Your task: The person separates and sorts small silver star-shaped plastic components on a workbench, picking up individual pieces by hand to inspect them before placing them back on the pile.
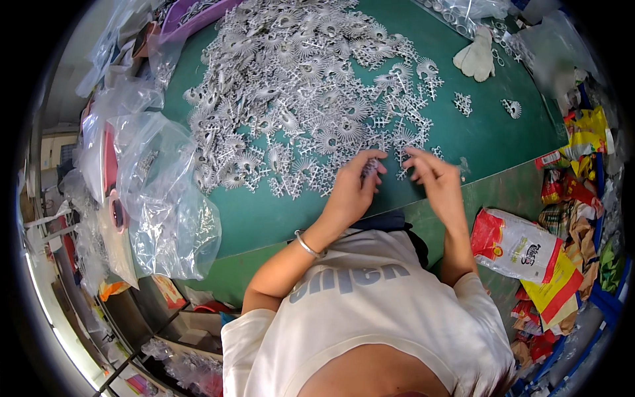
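Observation:
A wide heap of silver-grey metal pieces point(284, 86), some fan-shaped and some like small branching crosses, covers much of the green table point(317, 215). At its near edge my left hand point(354, 188) is closed, with a small silver-grey piece point(370, 167) between the thumb and fingers. Its exact shape is partly hidden. My right hand point(436, 182) hovers just across from it, fingers curved but apart and seemingly holding nothing. The right fingertips are close to a few loose pieces point(401, 173) at the heap's edge; whether they touch, I cannot tell.
Clear plastic bags point(172, 198) hang over the table's left edge. A purple bin point(192, 20) stands at the far left. Toward the far right lie a white glove point(476, 56) and two stray pieces point(463, 104). Printed sacks point(519, 245) are piled to the right, beside the table.

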`<state>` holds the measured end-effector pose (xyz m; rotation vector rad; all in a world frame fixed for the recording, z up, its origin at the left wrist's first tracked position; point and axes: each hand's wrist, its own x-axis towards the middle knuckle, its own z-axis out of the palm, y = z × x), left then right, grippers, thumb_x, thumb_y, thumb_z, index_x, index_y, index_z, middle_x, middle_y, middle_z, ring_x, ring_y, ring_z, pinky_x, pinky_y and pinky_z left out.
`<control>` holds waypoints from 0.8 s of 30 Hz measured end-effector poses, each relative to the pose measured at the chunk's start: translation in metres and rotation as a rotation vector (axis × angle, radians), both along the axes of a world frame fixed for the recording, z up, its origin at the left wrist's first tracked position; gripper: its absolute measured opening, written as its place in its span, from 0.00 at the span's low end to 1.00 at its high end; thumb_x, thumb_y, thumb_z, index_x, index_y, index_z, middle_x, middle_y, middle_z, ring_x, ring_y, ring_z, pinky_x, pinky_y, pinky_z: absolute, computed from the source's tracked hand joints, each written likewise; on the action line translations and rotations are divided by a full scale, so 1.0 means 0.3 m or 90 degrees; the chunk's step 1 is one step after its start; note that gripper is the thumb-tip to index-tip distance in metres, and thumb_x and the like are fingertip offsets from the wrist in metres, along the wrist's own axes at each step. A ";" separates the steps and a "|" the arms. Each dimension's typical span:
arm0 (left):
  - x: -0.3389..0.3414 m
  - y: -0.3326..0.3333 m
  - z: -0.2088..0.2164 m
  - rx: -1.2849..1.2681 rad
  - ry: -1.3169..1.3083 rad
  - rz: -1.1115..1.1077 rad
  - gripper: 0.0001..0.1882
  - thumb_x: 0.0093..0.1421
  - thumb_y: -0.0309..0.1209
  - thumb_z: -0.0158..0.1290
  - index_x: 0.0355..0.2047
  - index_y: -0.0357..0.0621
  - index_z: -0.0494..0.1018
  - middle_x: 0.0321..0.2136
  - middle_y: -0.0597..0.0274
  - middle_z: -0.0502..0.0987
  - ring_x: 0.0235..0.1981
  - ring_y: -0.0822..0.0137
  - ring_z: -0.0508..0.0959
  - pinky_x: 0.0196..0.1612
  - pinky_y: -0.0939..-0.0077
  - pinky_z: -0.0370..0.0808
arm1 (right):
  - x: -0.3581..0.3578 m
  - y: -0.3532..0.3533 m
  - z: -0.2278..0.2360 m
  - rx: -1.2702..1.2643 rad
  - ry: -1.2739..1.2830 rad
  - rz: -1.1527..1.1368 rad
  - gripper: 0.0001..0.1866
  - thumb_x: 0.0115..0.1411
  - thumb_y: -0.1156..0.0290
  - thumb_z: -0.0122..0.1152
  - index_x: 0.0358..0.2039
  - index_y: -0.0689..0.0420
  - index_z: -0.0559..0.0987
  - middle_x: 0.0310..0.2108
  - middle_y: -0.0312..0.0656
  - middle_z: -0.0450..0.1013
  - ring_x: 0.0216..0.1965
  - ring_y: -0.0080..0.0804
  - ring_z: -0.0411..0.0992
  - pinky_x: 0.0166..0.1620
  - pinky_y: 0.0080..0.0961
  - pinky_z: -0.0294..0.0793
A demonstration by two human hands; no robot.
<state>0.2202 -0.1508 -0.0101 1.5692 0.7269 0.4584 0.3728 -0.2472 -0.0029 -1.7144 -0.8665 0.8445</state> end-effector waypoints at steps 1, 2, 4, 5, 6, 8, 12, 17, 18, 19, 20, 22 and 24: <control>0.002 0.018 -0.013 0.112 0.010 0.023 0.14 0.55 0.15 0.43 0.43 0.37 0.65 0.29 0.57 0.72 0.28 0.71 0.72 0.31 0.79 0.71 | 0.028 -0.003 -0.012 0.015 -0.054 -0.073 0.11 0.57 0.75 0.51 0.39 0.63 0.77 0.26 0.41 0.75 0.24 0.21 0.70 0.28 0.18 0.69; 0.008 0.034 -0.022 0.224 0.019 0.046 0.13 0.54 0.15 0.43 0.41 0.37 0.65 0.28 0.56 0.71 0.27 0.70 0.72 0.30 0.78 0.71 | 0.062 -0.004 -0.026 0.012 -0.181 -0.126 0.09 0.55 0.76 0.53 0.36 0.63 0.77 0.24 0.43 0.74 0.22 0.25 0.69 0.27 0.20 0.68; 0.046 0.056 0.005 0.289 0.029 0.081 0.10 0.53 0.19 0.48 0.37 0.37 0.65 0.25 0.54 0.69 0.26 0.62 0.71 0.29 0.71 0.69 | 0.106 0.022 -0.003 0.004 -0.300 -0.152 0.09 0.51 0.76 0.58 0.34 0.62 0.77 0.26 0.44 0.71 0.26 0.33 0.68 0.30 0.25 0.67; 0.069 0.068 0.006 0.353 0.028 0.086 0.11 0.53 0.19 0.49 0.38 0.37 0.65 0.25 0.54 0.69 0.25 0.60 0.71 0.30 0.70 0.69 | 0.123 0.047 -0.016 0.041 -0.388 -0.135 0.09 0.50 0.76 0.59 0.33 0.61 0.77 0.27 0.43 0.71 0.28 0.35 0.68 0.32 0.27 0.66; 0.090 0.083 0.009 0.418 0.028 0.093 0.11 0.53 0.20 0.50 0.38 0.37 0.65 0.24 0.54 0.69 0.25 0.57 0.71 0.30 0.68 0.68 | 0.137 0.085 -0.031 0.081 -0.476 -0.117 0.09 0.49 0.75 0.60 0.33 0.61 0.77 0.28 0.43 0.70 0.30 0.38 0.67 0.33 0.28 0.66; 0.129 0.105 0.009 0.444 0.087 0.054 0.12 0.53 0.24 0.52 0.38 0.38 0.66 0.26 0.52 0.70 0.28 0.51 0.71 0.32 0.65 0.69 | 0.137 0.142 -0.052 0.083 -0.575 -0.099 0.09 0.46 0.73 0.62 0.30 0.60 0.77 0.31 0.43 0.69 0.36 0.43 0.65 0.39 0.31 0.63; 0.200 0.187 0.018 0.489 0.163 -0.003 0.12 0.53 0.26 0.52 0.39 0.39 0.69 0.26 0.51 0.70 0.30 0.50 0.71 0.33 0.63 0.69 | 0.157 0.159 -0.077 0.023 -0.580 -0.078 0.06 0.47 0.75 0.61 0.26 0.60 0.74 0.27 0.43 0.69 0.34 0.41 0.66 0.39 0.31 0.64; 0.338 0.332 -0.015 0.741 0.090 -0.069 0.14 0.50 0.26 0.53 0.39 0.42 0.72 0.24 0.54 0.69 0.28 0.54 0.71 0.30 0.63 0.68 | 0.194 0.147 -0.081 0.082 -0.387 -0.101 0.05 0.49 0.77 0.58 0.28 0.63 0.73 0.28 0.45 0.70 0.35 0.43 0.66 0.41 0.35 0.64; 0.363 0.353 -0.027 0.769 0.107 -0.099 0.14 0.49 0.26 0.54 0.38 0.43 0.73 0.23 0.54 0.69 0.28 0.54 0.71 0.31 0.63 0.68 | 0.206 0.153 -0.077 0.088 -0.455 -0.113 0.05 0.49 0.77 0.58 0.28 0.63 0.73 0.29 0.45 0.70 0.35 0.44 0.66 0.41 0.34 0.64; 0.383 0.370 -0.039 0.797 0.124 -0.129 0.14 0.49 0.27 0.54 0.38 0.43 0.73 0.23 0.54 0.69 0.29 0.54 0.71 0.31 0.63 0.68 | 0.224 0.170 -0.076 0.095 -0.523 -0.124 0.06 0.49 0.77 0.58 0.28 0.63 0.73 0.30 0.45 0.69 0.36 0.44 0.66 0.41 0.34 0.65; 0.398 0.386 -0.050 0.825 0.142 -0.157 0.14 0.49 0.28 0.54 0.38 0.43 0.73 0.23 0.54 0.69 0.29 0.54 0.72 0.31 0.63 0.67 | 0.242 0.189 -0.078 0.102 -0.591 -0.133 0.06 0.49 0.77 0.58 0.29 0.63 0.74 0.32 0.45 0.69 0.37 0.45 0.66 0.42 0.34 0.65; 0.419 0.411 -0.039 0.790 0.115 -0.193 0.13 0.48 0.30 0.55 0.36 0.43 0.73 0.23 0.54 0.69 0.29 0.54 0.72 0.31 0.63 0.68 | 0.278 0.224 -0.094 0.047 -0.661 -0.149 0.09 0.48 0.74 0.60 0.31 0.62 0.75 0.32 0.45 0.69 0.36 0.43 0.65 0.40 0.35 0.63; 0.412 0.419 -0.028 0.751 0.072 -0.189 0.13 0.47 0.30 0.56 0.35 0.43 0.73 0.24 0.53 0.70 0.30 0.53 0.72 0.31 0.62 0.68 | 0.289 0.252 -0.105 -0.041 -0.717 -0.147 0.10 0.47 0.73 0.61 0.30 0.60 0.75 0.31 0.44 0.68 0.36 0.41 0.65 0.39 0.35 0.63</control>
